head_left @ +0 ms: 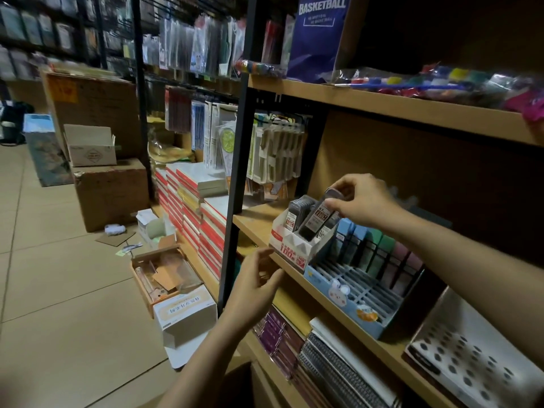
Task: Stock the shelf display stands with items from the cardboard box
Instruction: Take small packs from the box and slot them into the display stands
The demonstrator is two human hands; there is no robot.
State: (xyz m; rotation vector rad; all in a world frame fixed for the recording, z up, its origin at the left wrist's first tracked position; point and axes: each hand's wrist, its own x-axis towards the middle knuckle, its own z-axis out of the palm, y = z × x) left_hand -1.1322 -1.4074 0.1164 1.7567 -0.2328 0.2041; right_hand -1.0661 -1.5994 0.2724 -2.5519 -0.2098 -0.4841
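Behind right hand (359, 201), half-hidden case (319, 217)

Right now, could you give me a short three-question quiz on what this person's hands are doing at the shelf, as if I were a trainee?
1. True or false: the right hand pinches a dark slim refill case over the white-and-red cardboard display stand.
2. The left hand is: A gripping a box, B open and holding nothing.
3. What stands right beside that stand? The light-blue gridded organiser or a bottle?

Key: 1 true; 2 B; 3 the organiser.
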